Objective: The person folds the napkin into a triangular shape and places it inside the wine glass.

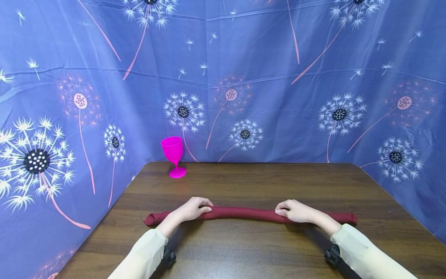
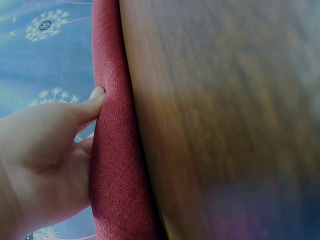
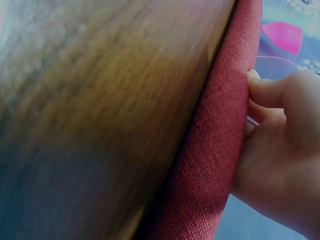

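A dark red cloth [image 1: 244, 213], rolled into a long thin tube, lies crosswise over the front half of the wooden table. Left of its middle, my left hand [image 1: 192, 209] grips the roll, and my right hand [image 1: 300, 211] does the same to the right. Both ends of the roll stick out past the hands. In the left wrist view the thumb of the left hand [image 2: 47, 155] presses against the woven cloth [image 2: 117, 170]; its fingertips are hidden behind the roll. Likewise, the right wrist view has the right hand's thumb [image 3: 265, 90] on the cloth [image 3: 215, 145], with fingertips out of sight.
Near the table's back left corner stands a bright pink goblet [image 1: 173, 150], upright. The brown wooden table [image 1: 265, 182] ends at a blue curtain [image 1: 271, 116] with a dandelion print, which hangs behind it and at both sides.
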Demonstrator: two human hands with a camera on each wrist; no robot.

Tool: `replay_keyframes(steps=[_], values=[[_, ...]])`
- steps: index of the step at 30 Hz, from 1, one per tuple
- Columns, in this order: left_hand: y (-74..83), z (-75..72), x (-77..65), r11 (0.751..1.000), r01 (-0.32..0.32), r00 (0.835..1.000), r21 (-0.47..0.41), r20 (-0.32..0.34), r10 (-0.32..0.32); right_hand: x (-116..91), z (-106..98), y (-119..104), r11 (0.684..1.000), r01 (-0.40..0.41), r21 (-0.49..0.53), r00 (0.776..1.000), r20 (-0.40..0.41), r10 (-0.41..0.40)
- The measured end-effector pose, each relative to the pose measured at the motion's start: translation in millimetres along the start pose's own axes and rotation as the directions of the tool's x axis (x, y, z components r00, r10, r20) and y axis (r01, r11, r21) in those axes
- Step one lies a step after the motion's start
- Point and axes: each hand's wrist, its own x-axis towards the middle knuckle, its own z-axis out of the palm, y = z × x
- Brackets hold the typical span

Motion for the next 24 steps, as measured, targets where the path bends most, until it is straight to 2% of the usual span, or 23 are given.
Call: replay_keyframes(steps=[2,5,13,17,24], values=[[1.2,-1.3,0.3,0.999,0.014,1.0,0.03,0.018,-0.015,-0.3,-0.2,-0.1,1.0,-0.009,0.017,1.0,0.019,0.009],[1.8,-3.3,0.7,0.998,0.002,0.999,0.065,0.043,-0.005,-0.3,0.4,0.5,1.0,-0.016,0.02,1.0,0.026,0.016],[-4.3,-6.2,2.4,0.987,-0.107,0.99,0.122,0.1,0.095,2.1,3.3,2.7,0.999,-0.03,0.029,0.999,0.015,0.03],[-6.5,-7.2,3.5,0.983,-0.144,0.983,0.115,0.127,0.129,2.8,2.4,1.4,0.999,-0.035,0.03,0.999,-0.002,0.035],[-5.9,-6.7,3.5,0.988,-0.119,0.983,0.098,0.152,0.104,3.3,-0.8,-3.3,0.999,-0.046,0.005,0.999,-0.01,0.046]])
